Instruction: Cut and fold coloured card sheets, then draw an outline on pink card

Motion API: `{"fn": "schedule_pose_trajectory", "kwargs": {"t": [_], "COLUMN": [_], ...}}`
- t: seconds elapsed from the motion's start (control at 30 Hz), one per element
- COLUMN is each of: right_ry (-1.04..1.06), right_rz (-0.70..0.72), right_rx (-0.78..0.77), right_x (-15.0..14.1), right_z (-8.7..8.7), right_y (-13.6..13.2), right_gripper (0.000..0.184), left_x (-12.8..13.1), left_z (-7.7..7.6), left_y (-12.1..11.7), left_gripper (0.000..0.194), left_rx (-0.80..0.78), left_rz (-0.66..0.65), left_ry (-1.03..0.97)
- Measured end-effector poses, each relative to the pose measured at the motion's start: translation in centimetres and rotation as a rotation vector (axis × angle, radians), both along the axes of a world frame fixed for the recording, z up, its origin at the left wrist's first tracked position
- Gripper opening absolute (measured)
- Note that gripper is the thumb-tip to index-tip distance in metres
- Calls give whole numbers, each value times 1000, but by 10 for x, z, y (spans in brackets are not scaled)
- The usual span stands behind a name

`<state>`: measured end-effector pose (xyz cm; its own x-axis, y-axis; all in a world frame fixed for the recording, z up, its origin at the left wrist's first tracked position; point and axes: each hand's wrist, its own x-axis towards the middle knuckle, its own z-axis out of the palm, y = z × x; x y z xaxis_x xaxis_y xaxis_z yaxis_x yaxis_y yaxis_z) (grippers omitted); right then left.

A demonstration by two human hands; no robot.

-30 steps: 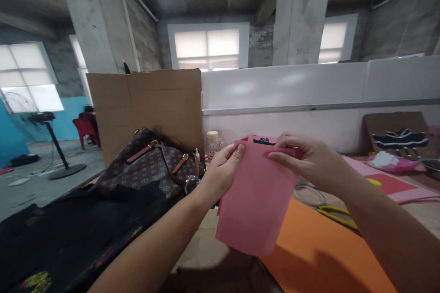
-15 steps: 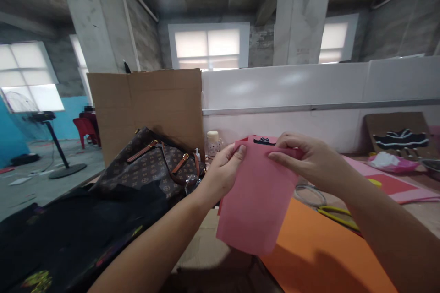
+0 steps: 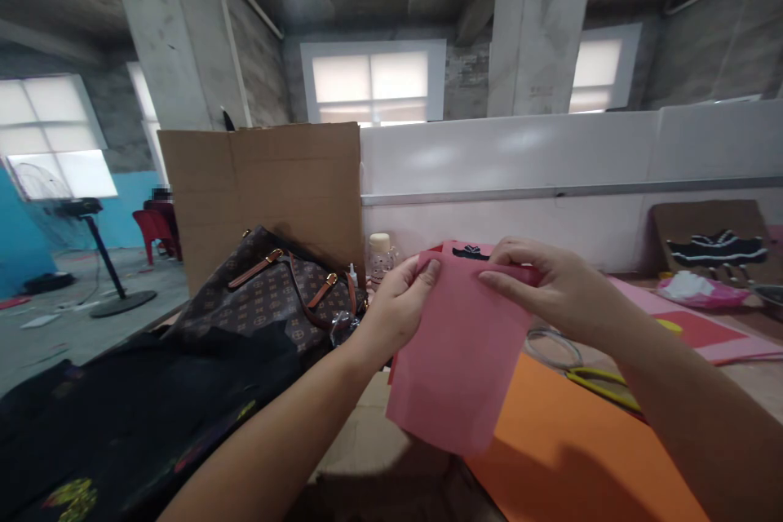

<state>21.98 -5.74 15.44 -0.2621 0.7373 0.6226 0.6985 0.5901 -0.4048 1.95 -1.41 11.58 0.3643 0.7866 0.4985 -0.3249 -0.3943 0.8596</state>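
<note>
Both hands hold a folded pink paper sheet [image 3: 456,355] up in front of me. My left hand [image 3: 395,306] pinches its upper left corner between thumb and fingers. My right hand [image 3: 550,289] grips the upper right edge, with the fingers laid over the top fold. A small black shape shows on the paper behind the top edge. The sheet hangs down over an orange sheet [image 3: 568,449] lying on the table.
A brown patterned handbag [image 3: 269,289] and black cloth [image 3: 140,416] lie at the left, before an upright cardboard panel [image 3: 263,179]. A small bottle [image 3: 379,254] stands behind my left hand. Yellow-handled scissors [image 3: 603,385], a wire ring [image 3: 550,347] and pink sheets [image 3: 703,326] lie at right.
</note>
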Motion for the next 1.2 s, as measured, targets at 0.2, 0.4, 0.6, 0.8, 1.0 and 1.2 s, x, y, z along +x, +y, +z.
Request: {"fn": "schedule_pose_trajectory", "kwargs": {"t": [0.2,0.4,0.6,0.8,1.0,1.2], "right_ry": [12,11,13,12,18,16], "right_rz": [5,17,16,9,23,10], "right_rx": [-1,-12,-15,-21,-23,-28], "right_x": [0,-2,-2,-1,1,1], "right_z": [0,1,2,1,0,1], "right_y": [-3,-3,-4,-4,-3,-3], "right_gripper": [31,26,27,28,30,32], "left_x": [1,2,0,-1,-1,0], "left_z": [-3,-4,-3,-3,-3,-3], "left_y": [3,4,1,2,1,1], "left_gripper": [37,36,31,30,31,31], "left_rx": [-5,8,15,24,23,31], "left_rz": [-5,-7,-33,-28,-38,-20], "left_ry": [30,23,6,16,12,7]}}
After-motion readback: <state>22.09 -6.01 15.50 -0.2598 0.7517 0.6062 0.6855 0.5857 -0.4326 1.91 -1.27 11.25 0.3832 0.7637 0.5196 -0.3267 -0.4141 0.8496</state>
